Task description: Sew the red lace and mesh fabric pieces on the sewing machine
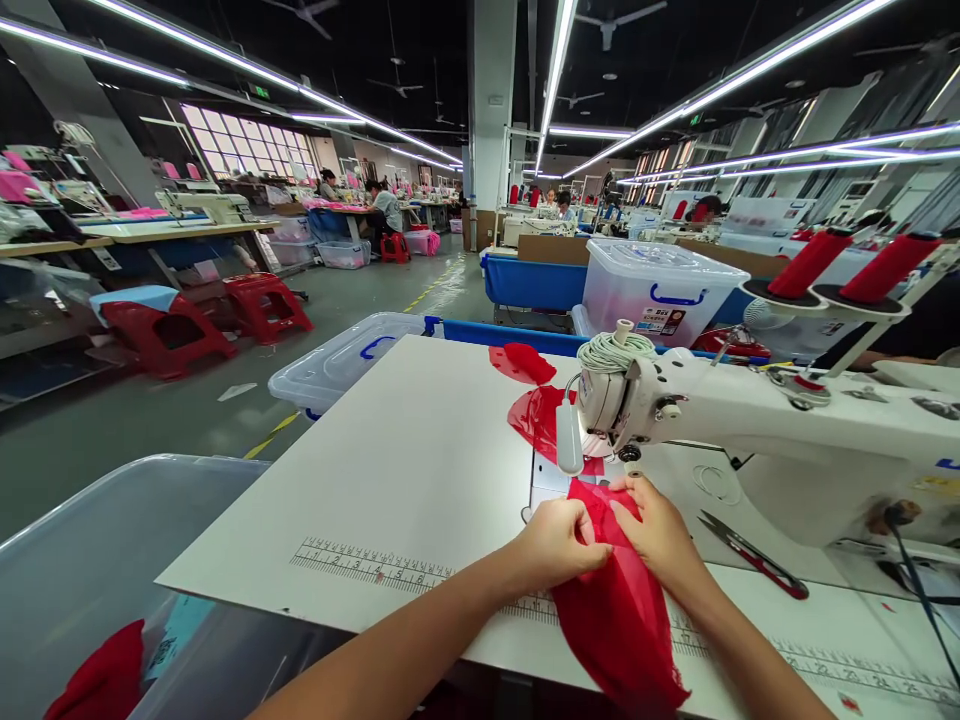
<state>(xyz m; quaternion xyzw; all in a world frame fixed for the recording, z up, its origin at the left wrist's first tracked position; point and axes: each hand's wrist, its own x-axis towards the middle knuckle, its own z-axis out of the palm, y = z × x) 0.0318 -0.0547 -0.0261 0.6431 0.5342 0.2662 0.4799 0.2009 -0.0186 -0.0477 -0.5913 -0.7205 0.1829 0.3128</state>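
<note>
A piece of sheer red fabric (619, 610) drapes from the needle area of a white sewing machine (705, 400) down over the table's front edge. My left hand (562, 542) is closed on the fabric's left side, thumb pointing right. On its right side, my right hand (649, 520) pinches the fabric's upper edge close to the presser foot. The needle is hidden behind the machine head and lamp. Behind the machine head lie more red fabric pieces (523, 362) on the white tabletop (360, 450). Thread snips (754, 555) rest to the right of my right hand.
A printed ruler (360, 568) runs along the table's front. Two red thread cones (810, 264) stand at the right. Clear plastic bins (660, 285) stand beyond the table, and an open bin (150, 510) sits at the left. Red stools (161, 330) and other people are farther off.
</note>
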